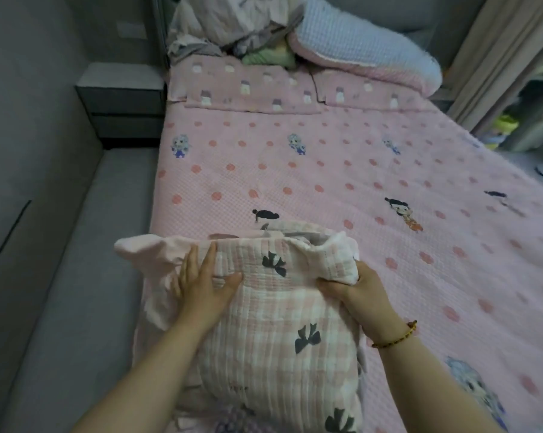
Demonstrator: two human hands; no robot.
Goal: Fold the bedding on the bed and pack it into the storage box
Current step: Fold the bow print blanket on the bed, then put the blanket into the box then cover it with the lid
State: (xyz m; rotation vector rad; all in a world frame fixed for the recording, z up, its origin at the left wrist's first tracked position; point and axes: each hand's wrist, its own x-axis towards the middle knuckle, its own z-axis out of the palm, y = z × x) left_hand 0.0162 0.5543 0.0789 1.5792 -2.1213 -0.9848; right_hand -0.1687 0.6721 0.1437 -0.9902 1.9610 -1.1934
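A pink-and-white checked blanket with dark bow prints [273, 332] lies bunched at the near left corner of the bed [342, 182]. My left hand [201, 285] presses flat on its left side, fingers straight and spread. My right hand [357, 292] grips a folded edge of the same blanket at its right, fingers curled under the cloth. At the head of the bed lie a rolled light blue and pink quilt [367, 48], a crumpled pale sheet [226, 23] and two flat pink pillows [251, 89]. No storage box is in view.
A grey bedside cabinet [123, 101] stands left of the pillows. A grey padded ledge [76, 276] runs along the bed's left side. Curtains [498, 57] and cluttered shelves [529, 120] are at the right.
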